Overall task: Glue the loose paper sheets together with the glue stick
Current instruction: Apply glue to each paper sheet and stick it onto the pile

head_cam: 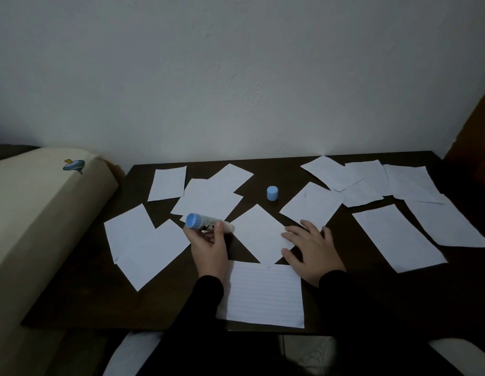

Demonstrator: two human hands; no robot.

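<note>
Now left hand [208, 249] holds glue stick [208, 224] sideways.

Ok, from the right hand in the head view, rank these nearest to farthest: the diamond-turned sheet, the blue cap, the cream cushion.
From the right hand:
1. Diamond-turned sheet: under its fingertips, centre.
2. Blue cap: standing beyond the hand, toward the wall.
3. Cream cushion: far left, off the table's edge.

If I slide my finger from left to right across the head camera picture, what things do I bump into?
Cream cushion with a blue sticker → blue-and-white glue stick in the left hand → round blue glue cap → right hand pressing the tilted white paper sheet.
</note>
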